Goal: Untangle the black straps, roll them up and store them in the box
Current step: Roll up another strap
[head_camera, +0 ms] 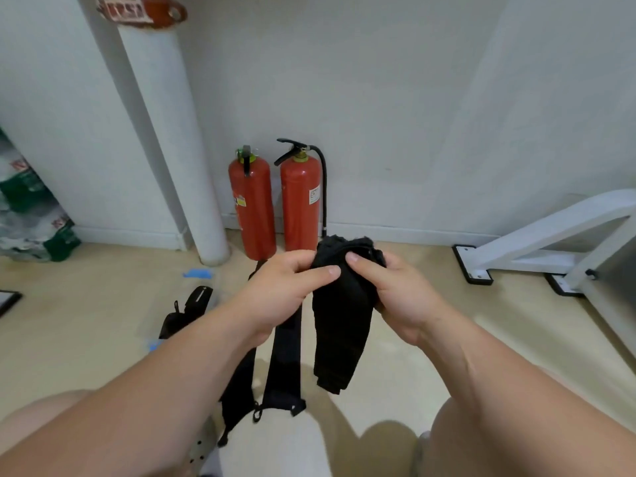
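My left hand (282,287) and my right hand (399,294) both grip a bunch of wide black straps (340,325) held up at chest height. The thumbs press on the bunched top of the straps. One folded length hangs down between my hands, and two more lengths (282,366) trail down below my left wrist toward my lap, ending in small clips. Another black strap piece with a buckle (187,311) lies on the floor to the left, inside what looks like a clear box (151,304) whose edges are hard to make out.
Two red fire extinguishers (275,204) stand against the white wall ahead, beside a white pipe (179,149). A white metal frame (550,246) with black feet sits at the right. Green and white packages (31,215) are stacked at the left. My knees fill the bottom.
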